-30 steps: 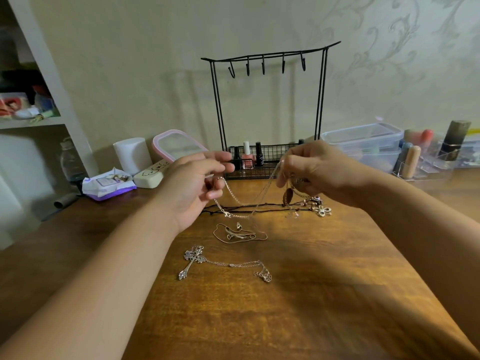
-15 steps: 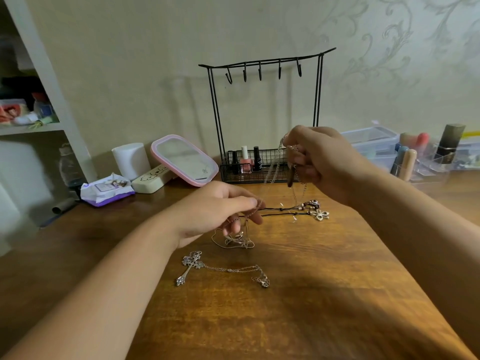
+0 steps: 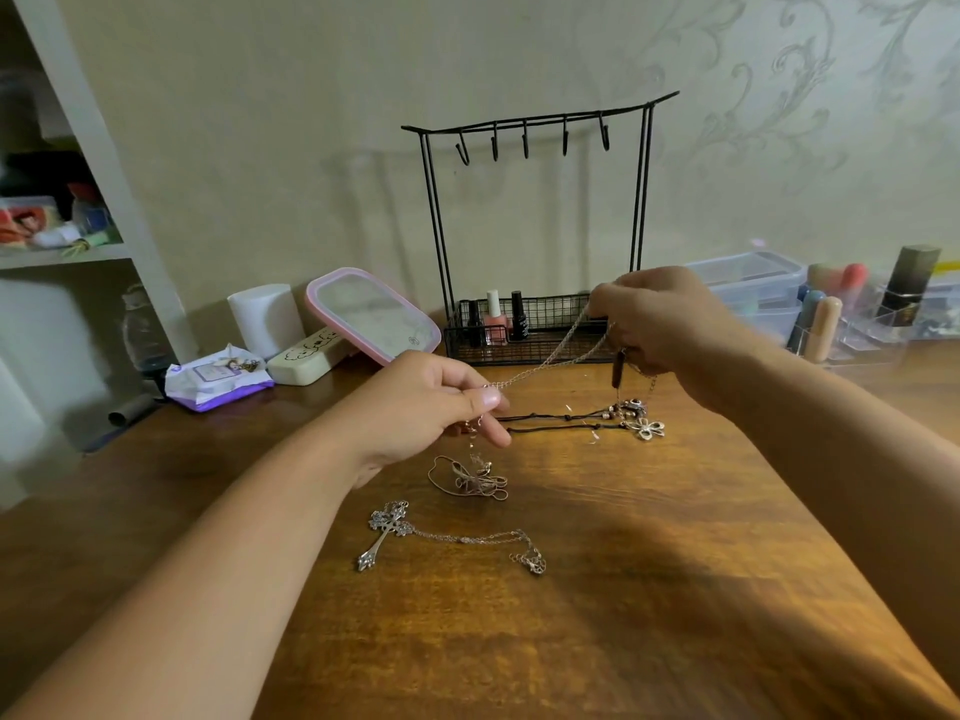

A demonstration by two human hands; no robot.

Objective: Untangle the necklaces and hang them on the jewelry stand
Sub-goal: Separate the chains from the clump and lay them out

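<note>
A wooden table (image 3: 623, 641) fills the near half of the scene, with bare room across its near part and at the near right. At the far edge, against the wall, a black wire stand (image 3: 535, 226) is set, its five hooks bare. A silver chain (image 3: 550, 350) is stretched in the air between both hands. One end is pinched by the left hand (image 3: 426, 407), fingers curled, near the table's middle. The other end is gripped by the right hand (image 3: 660, 324), raised just in front of the stand's basket. A brown pendant (image 3: 618, 371) hangs below the right hand. On the table lie a black cord necklace (image 3: 566, 423), a tangled chain (image 3: 472, 478) and a cross necklace (image 3: 387, 527). The fine links are hard to make out.
</note>
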